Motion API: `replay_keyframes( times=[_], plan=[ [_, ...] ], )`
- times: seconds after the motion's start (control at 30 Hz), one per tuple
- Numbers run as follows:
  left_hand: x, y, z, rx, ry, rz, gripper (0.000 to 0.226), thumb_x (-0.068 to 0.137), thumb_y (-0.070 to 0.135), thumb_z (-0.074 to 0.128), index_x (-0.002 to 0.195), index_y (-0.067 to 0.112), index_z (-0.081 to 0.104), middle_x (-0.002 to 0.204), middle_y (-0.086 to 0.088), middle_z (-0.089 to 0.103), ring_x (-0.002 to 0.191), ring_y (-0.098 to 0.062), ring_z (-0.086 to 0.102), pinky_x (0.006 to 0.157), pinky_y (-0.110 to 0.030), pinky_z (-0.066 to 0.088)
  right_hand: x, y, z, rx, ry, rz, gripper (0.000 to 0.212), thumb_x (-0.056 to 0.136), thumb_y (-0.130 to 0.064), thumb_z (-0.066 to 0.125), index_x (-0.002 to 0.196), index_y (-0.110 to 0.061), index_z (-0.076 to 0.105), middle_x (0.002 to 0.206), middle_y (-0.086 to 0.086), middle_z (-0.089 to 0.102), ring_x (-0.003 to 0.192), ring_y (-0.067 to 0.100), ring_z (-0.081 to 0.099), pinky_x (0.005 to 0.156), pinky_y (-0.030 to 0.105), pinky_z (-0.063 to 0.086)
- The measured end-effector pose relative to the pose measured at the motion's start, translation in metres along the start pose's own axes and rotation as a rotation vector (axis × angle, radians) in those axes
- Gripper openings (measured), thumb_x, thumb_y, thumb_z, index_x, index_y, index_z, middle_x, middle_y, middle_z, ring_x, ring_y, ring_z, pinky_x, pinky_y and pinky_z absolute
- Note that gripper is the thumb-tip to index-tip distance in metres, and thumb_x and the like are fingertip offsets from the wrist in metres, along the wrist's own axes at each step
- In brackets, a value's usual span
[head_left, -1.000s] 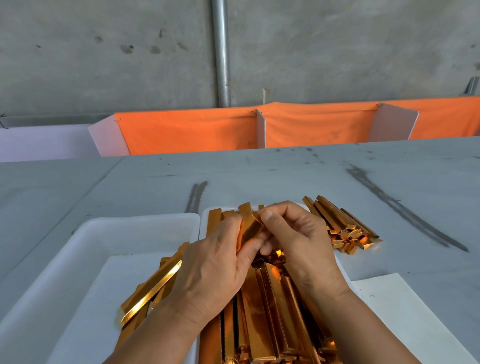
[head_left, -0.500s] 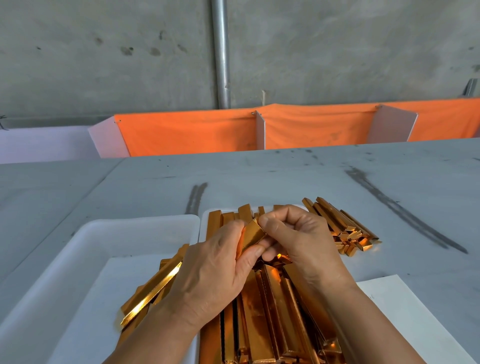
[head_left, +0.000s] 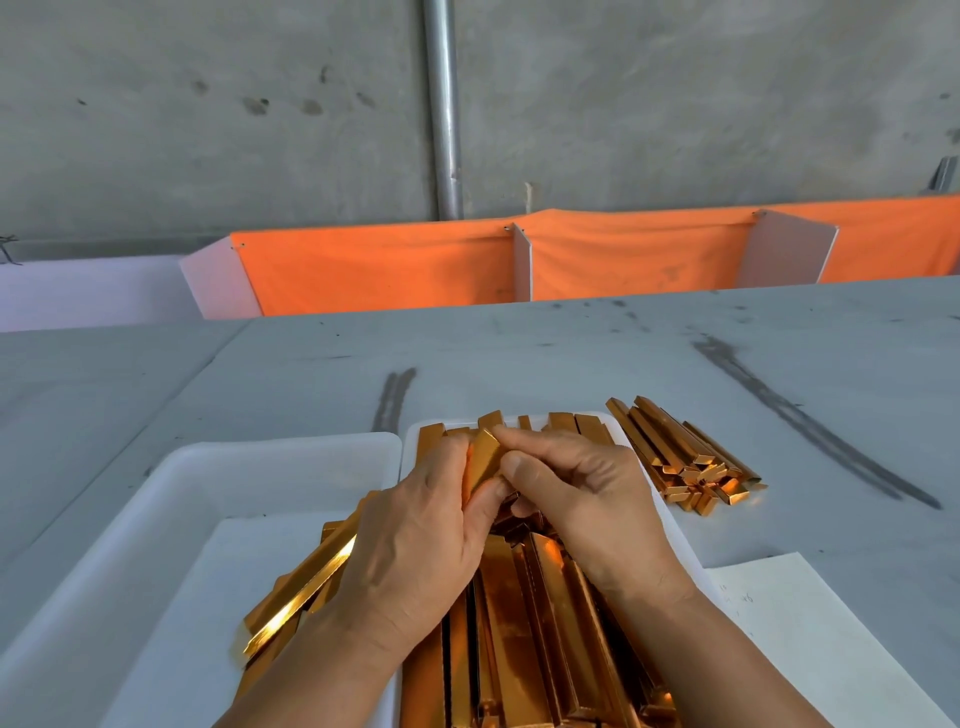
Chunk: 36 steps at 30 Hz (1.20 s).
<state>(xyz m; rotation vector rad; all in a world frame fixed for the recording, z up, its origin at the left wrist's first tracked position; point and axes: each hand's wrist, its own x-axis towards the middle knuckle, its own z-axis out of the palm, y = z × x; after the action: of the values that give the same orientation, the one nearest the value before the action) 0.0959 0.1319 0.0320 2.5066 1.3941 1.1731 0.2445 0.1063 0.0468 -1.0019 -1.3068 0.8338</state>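
The left hand (head_left: 415, 540) and right hand (head_left: 582, 499) pinch one gold strip (head_left: 480, 460) over the full tray's (head_left: 410, 447) far end; flat gold strips (head_left: 519, 623) fill that tray; left of it, a second tray (head_left: 156, 499) holds a few folded strips (head_left: 301, 592); right of it, a folded pile (head_left: 680, 457) lies on the table (head_left: 571, 364); the paper's (head_left: 810, 623) faint writing is unreadable.
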Motion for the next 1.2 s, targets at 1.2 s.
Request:
replay_keyframes(
  times=[1.2],
  plan=[
    [0.006,-0.010,-0.009,-0.227,0.064,-0.147,0.077,0.081,0.080,0.032,0.140,0.032,0.043,0.111,0.017,0.056,0.091,0.006,0.057,0.073,-0.015,0.051,0.009,-0.003,-0.007,0.228,0.224,0.213,0.011,0.095,-0.010,0.062,0.103,-0.014,0.068,0.067,0.009,0.065,0.053,0.016,0.056,0.052,0.024,0.050]
  ],
)
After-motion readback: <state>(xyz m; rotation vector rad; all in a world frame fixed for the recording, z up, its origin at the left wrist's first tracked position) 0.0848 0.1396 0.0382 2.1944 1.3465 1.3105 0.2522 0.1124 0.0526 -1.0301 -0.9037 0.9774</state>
